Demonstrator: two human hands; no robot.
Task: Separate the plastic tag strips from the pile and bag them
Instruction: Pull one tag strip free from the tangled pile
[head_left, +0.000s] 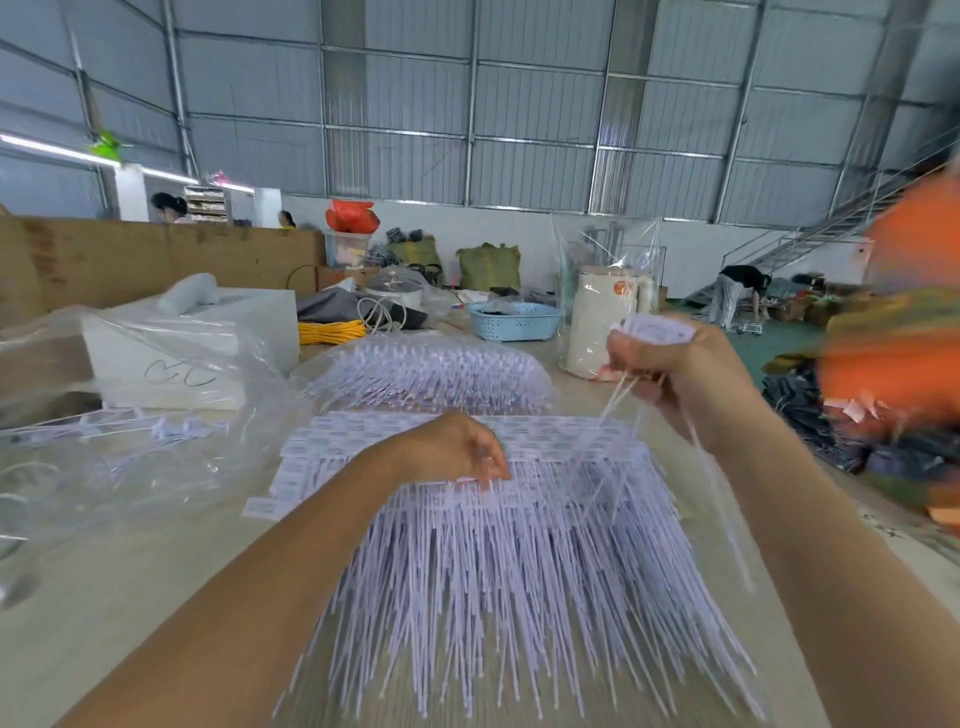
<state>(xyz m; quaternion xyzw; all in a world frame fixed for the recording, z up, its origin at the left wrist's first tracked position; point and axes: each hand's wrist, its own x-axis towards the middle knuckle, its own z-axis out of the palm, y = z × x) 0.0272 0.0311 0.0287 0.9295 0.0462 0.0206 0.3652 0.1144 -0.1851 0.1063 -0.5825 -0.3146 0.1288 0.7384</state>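
Note:
A big pile of white plastic tag strips (498, 571) lies on the table in front of me, label ends away from me and thin tails fanning toward me. My left hand (457, 449) rests on the label end of the pile, fingertips pinching at a strip. My right hand (685, 374) is raised above the pile's right side and grips a small bunch of tag strips (652, 328), whose tails hang down to the pile. A clear bag filled with tag strips (426, 371) lies just behind the pile. Empty clear plastic bags (130, 457) spread at the left.
A white box (171, 358) sits under plastic at the left. Behind are a yellow cable coil (330, 332), a blue basket (514, 321) and a cream kettle (605, 322) in plastic. A blurred orange shape (898, 332) fills the right edge. People work in the background.

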